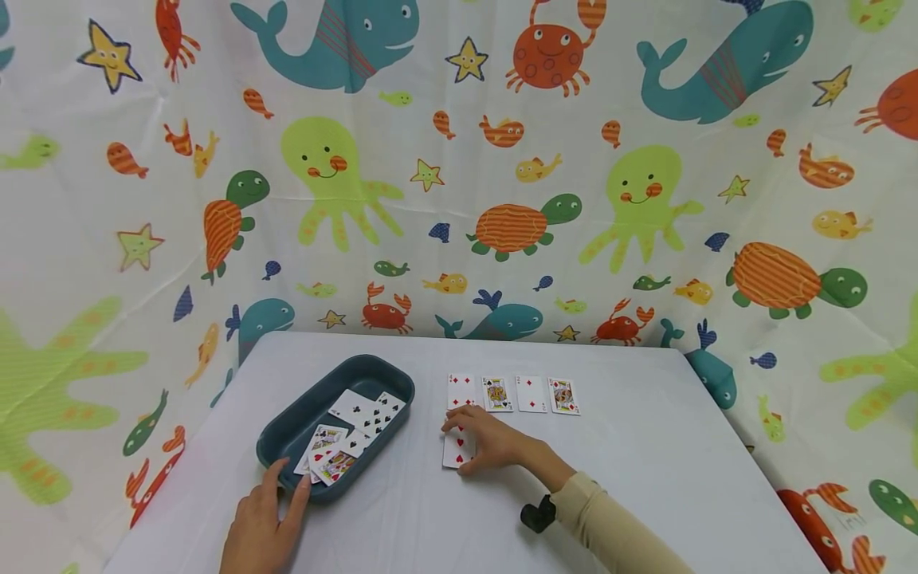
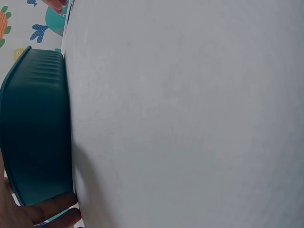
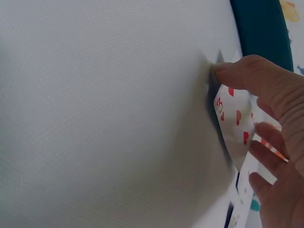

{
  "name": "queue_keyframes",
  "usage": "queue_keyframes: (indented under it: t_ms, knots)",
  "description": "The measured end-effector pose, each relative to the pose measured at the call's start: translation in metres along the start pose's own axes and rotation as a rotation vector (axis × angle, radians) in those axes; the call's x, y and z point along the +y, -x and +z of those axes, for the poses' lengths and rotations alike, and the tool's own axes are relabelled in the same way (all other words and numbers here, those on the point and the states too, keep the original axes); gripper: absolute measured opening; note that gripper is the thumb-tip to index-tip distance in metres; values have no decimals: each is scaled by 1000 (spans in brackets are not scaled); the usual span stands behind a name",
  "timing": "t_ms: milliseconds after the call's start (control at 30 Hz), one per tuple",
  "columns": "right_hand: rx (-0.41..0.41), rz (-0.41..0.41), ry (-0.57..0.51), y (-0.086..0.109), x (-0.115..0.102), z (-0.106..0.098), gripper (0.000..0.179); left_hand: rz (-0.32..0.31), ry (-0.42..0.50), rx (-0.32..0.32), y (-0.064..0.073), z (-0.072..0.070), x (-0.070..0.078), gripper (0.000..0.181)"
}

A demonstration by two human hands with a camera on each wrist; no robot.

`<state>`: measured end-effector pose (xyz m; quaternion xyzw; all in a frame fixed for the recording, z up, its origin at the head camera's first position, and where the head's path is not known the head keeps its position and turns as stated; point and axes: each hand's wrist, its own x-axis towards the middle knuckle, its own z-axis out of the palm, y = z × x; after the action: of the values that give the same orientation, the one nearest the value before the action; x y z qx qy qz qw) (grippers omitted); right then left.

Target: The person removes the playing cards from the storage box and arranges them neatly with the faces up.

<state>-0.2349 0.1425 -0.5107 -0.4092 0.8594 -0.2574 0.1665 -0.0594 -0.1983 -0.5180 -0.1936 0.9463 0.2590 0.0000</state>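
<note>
My right hand [image 1: 491, 438] pinches a three of hearts [image 3: 235, 114] by its edges, thumb on the near side and fingers on the far side. The card bows slightly, close over the white table. Just beyond it lies a row of several face-up cards, among them a two of diamonds [image 1: 531, 394]. To the left, my left hand [image 1: 264, 518] holds the near end of a dark teal tray [image 1: 268, 434], its thumb at the rim. In the left wrist view its fingers [image 2: 52, 206] lie along the tray's wall.
Loose face-up cards lie inside the tray, including spades [image 1: 387, 406] and face cards [image 1: 335, 466]. A white curtain [image 1: 445, 223] printed with sea animals hangs behind the table [image 1: 631, 446]. A small black device [image 1: 538, 514] sits by the right wrist.
</note>
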Motion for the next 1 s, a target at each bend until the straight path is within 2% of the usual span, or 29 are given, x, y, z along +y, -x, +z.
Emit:
queue_keyframes:
  t_ms: [367,600,767,1000]
  knots:
    - [2,13,-7,2,2,0,67,6,0,1,0,0,-1,76]
    - [32,-13,-44,6,1,2,67,11,4,6,0,1,-2,76]
    - [101,-54,-124,7,-1,7,68,11,5,4,-1,1,-2,76]
    - [223,-109,-304,4,-5,13,71,4,6,0,-2,2,-2,77]
